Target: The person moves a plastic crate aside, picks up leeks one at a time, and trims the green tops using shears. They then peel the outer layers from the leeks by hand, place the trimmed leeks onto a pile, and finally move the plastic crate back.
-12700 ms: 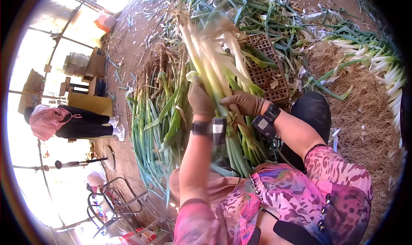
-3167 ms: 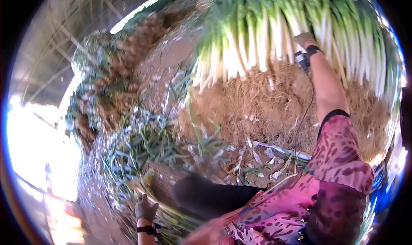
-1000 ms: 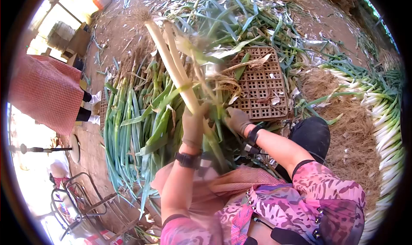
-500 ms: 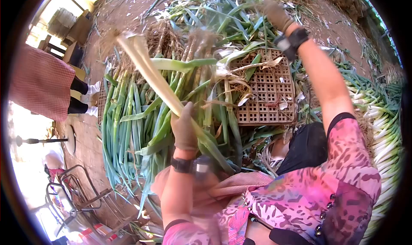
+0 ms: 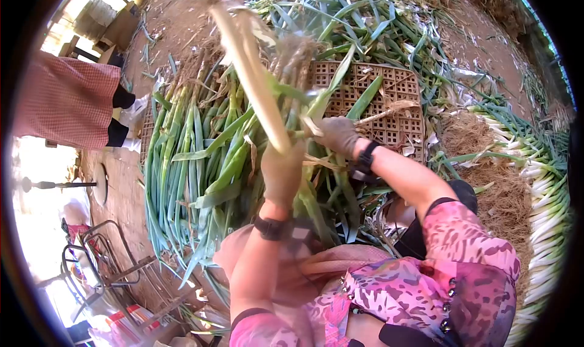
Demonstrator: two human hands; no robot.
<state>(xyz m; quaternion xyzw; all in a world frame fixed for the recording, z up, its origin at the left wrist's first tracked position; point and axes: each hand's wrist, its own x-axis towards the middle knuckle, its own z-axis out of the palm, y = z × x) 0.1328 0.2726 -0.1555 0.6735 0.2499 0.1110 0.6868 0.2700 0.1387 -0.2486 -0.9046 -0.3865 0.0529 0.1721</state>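
Observation:
A thick leek [image 5: 252,79] with a pale shank and blurred roots tilts up and to the left. My gloved left hand [image 5: 283,172] is closed around it, with the roots above the fist. To the right, my gloved right hand [image 5: 337,134] is closed, its fingertips against a pale leek leaf [image 5: 311,125] beside the stalk. Beneath both hands lies a pile of untrimmed leeks [image 5: 194,134], roots toward the far side and green tops toward me. Part of that pile is hidden by my left hand and forearm.
A brown plastic crate [image 5: 389,91] lies upturned at the right, with leaf scraps on it. Cut green leaves [image 5: 365,18] heap behind. Cleaned white leeks [image 5: 544,225] line the far right beside root trimmings [image 5: 499,195]. Another person in a checked garment [image 5: 67,100] stands left, near a metal-framed cart [image 5: 109,256].
My right hand has come down from the leaf heap at the upper right to beside the held leek. My left hand has shifted right and slightly up with the leek.

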